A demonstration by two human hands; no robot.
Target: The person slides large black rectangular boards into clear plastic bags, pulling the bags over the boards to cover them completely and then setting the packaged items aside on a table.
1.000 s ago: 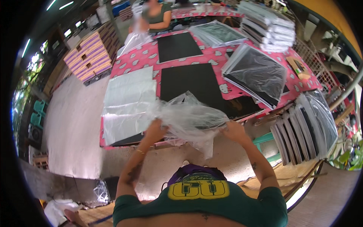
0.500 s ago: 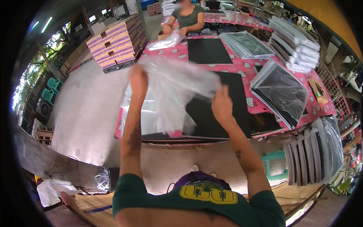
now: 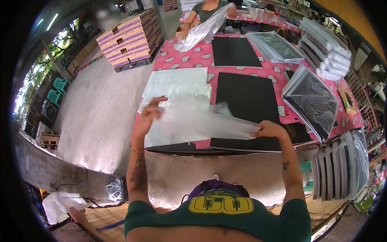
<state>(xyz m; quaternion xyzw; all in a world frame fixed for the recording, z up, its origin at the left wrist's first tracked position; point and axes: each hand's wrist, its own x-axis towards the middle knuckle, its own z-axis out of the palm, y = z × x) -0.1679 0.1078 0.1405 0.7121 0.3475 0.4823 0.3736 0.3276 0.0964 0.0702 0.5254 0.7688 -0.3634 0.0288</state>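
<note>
A clear plastic bag (image 3: 201, 121), blurred by motion, stretches between my hands above the near part of the table. My right hand (image 3: 271, 130) is closed on its gathered right end. At the bag's other end, my left hand (image 3: 149, 115) has its fingers apart, with the index stretched out; whether the plastic touches it is hard to see. Beneath the left half of the bag lies a stack of clear plastic bags (image 3: 177, 80). A black flat panel (image 3: 248, 94) rests beside that stack, partly covered by the bag's right half.
Across the pink patterned table (image 3: 193, 60), a person (image 3: 209, 12) handles a plastic bag. Another black panel (image 3: 236, 51) lies farther off. Wrapped panels (image 3: 312, 94) are stacked at right, with more wrapped panels (image 3: 340, 165) upright below. Cartons (image 3: 131, 38) stand on a pallet at left.
The bag has come down and nearer to me, stretched more sideways. My left hand's fingers have spread; my right hand has moved right and lower. The other person has lifted a bag.
</note>
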